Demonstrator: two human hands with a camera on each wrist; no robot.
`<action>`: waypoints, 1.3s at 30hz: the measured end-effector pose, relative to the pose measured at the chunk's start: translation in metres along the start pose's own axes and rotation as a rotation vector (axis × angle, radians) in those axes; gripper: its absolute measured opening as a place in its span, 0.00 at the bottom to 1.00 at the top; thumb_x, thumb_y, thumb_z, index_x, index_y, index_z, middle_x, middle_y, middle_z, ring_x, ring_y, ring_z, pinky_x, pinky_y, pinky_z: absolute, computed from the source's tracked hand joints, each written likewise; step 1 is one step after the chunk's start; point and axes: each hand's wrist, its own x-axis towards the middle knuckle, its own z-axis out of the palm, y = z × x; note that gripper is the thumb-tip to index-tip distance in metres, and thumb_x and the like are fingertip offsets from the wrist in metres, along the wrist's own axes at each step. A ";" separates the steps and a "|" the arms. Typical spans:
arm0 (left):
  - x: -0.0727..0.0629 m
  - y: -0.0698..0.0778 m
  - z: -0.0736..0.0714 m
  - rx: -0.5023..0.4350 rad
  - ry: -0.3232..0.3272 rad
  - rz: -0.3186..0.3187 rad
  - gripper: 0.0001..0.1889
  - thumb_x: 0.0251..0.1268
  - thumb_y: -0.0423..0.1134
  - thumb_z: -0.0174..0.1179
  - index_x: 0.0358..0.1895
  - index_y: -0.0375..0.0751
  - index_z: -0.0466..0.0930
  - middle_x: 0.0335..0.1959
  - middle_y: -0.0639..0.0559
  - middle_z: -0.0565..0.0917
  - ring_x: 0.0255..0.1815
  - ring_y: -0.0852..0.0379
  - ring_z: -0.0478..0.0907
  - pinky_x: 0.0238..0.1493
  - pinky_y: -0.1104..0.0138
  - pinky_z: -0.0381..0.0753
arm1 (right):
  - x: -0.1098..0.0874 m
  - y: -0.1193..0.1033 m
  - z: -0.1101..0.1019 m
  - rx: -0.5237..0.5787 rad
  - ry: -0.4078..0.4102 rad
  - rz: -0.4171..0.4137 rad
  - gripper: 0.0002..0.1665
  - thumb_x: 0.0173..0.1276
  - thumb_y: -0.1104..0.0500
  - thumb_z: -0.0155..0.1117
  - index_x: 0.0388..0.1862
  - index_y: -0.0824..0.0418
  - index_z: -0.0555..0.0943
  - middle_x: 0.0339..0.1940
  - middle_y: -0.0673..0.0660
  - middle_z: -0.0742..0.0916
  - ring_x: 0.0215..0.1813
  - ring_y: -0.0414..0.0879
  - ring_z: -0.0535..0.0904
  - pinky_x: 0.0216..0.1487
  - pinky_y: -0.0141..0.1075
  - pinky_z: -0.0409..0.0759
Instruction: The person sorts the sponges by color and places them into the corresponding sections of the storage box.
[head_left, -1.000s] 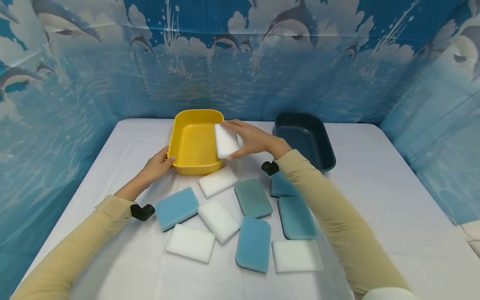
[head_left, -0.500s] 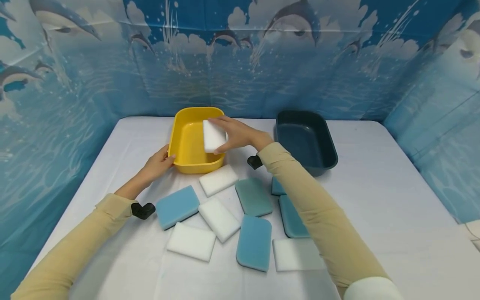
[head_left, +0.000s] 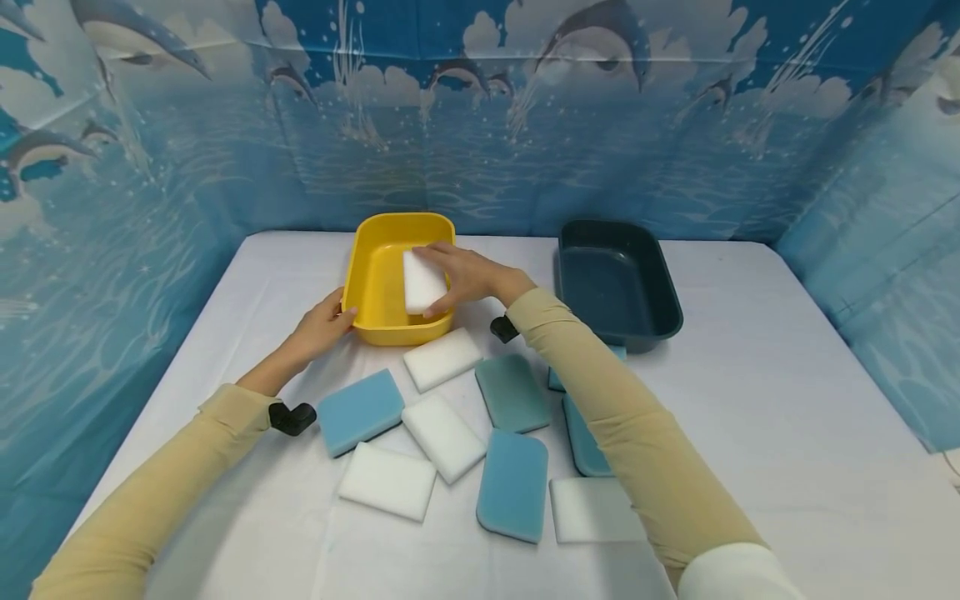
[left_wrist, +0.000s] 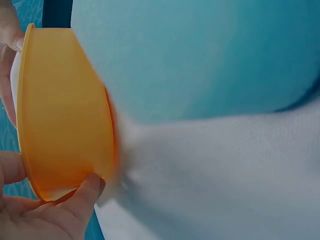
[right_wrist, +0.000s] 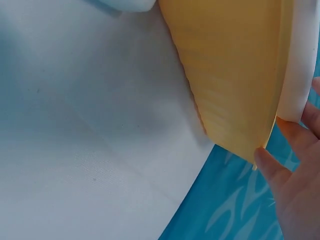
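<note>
One white sponge, and we have it pinched between the thumb and fingertips of our right hand! It sits within the mouth of the yellow tub, over on the right side; whether it touches the bottom, we cannot tell. Our left hand grips that tub at its near left side, thumb and fingers against the wall.

Outward we go! Just in front of the tub lies a second white sponge, with a grey-green sponge to its right and a blue sponge to its left. Nearer to us, two more white ones lie with another blue one. On the right, our tan sleeve partly hides a teal sponge, a smaller-looking blue patch and one last white sponge. Far right on the white tablecloth stands a dark tub, and behind everything, dolphins splash across a blue curtain!
</note>
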 end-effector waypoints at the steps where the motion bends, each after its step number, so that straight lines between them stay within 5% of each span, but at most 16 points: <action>1: 0.000 0.000 0.000 0.000 0.000 -0.002 0.28 0.76 0.41 0.38 0.74 0.37 0.46 0.69 0.35 0.63 0.67 0.40 0.64 0.67 0.48 0.67 | 0.000 0.000 0.000 0.000 0.000 0.000 0.63 0.49 0.32 0.68 0.77 0.46 0.45 0.78 0.52 0.52 0.75 0.51 0.55 0.75 0.49 0.57; 39: -0.003 0.003 0.002 0.012 -0.006 -0.013 0.28 0.76 0.42 0.37 0.74 0.37 0.46 0.70 0.35 0.61 0.68 0.39 0.62 0.68 0.47 0.65 | -0.047 0.008 -0.005 -0.013 0.052 -0.111 0.59 0.54 0.38 0.68 0.76 0.51 0.48 0.78 0.52 0.55 0.78 0.49 0.51 0.76 0.47 0.54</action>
